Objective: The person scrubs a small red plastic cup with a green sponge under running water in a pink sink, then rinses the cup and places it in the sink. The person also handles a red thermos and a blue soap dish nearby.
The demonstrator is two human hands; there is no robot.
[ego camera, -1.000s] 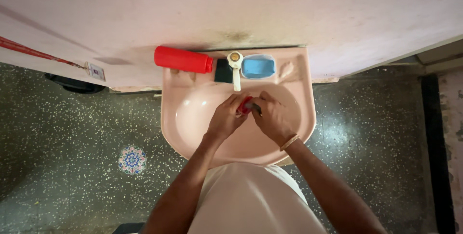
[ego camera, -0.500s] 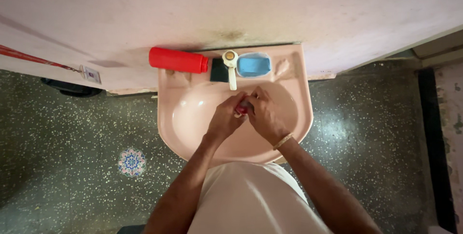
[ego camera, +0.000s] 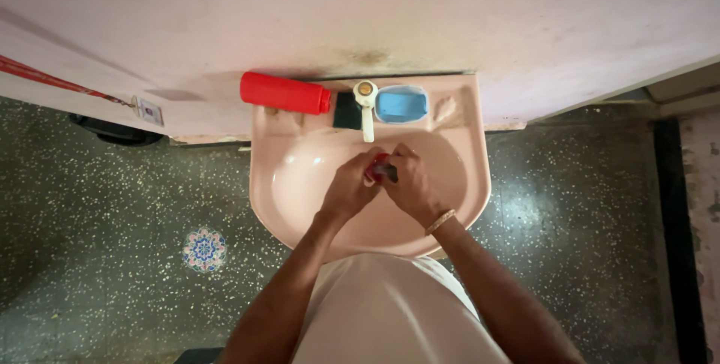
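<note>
Over the bowl of a pink wall-mounted sink, both my hands meet just below the white tap. My left hand and my right hand close together around a small red object with a dark part, mostly hidden by my fingers. I cannot tell what the object is. A thin bangle sits on my right wrist.
On the sink's back ledge lie a red bottle on its side, a small dark block and a blue soap dish. A pale wall runs behind. Dark speckled floor surrounds the sink, with a patterned round tile at left.
The view has shifted slightly, so the sink sits a little higher in the frame. My hands stay clasped around the red object under the tap, with small finger movement.
</note>
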